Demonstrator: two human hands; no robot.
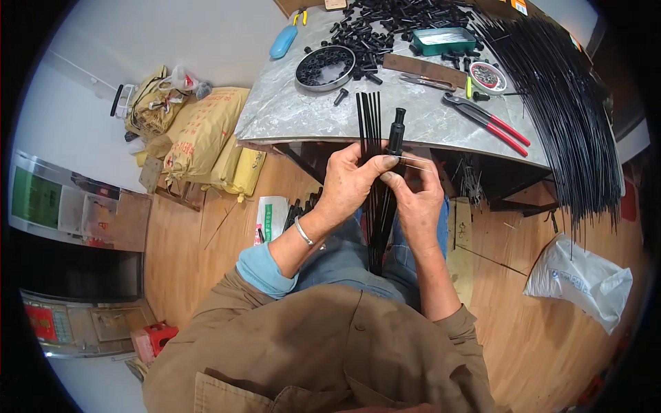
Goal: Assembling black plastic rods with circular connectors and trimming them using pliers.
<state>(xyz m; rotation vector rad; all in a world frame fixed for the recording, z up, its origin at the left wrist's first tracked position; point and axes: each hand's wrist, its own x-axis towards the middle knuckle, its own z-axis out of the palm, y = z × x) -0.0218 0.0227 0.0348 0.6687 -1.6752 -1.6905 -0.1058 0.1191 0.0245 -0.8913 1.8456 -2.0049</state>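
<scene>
My left hand (pixel 348 182) is closed round a bundle of thin black rods (pixel 370 117), which stick up above the fingers and run down between my knees. Its thumb presses against a stepped black plastic tube fitting (pixel 396 132) that stands upright beside the rods. Close against it, my right hand (pixel 420 206) is closed in a pinch at the fitting's lower end. A thin pale strand (pixel 416 162), perhaps wire, runs from the fitting along the right fingers. Both hands are just off the table's near edge, and the fingers hide where strand and fitting meet.
On the grey table (pixel 275 113) are a round tin (pixel 325 88) of small black parts, many loose black fittings (pixel 375 34), a green box (pixel 444 49) and red-handled cutters (pixel 492 127). Long black rods (pixel 571 117) overhang its right side. Sacks (pixel 206 138) and a white bag (pixel 578 282) flank me.
</scene>
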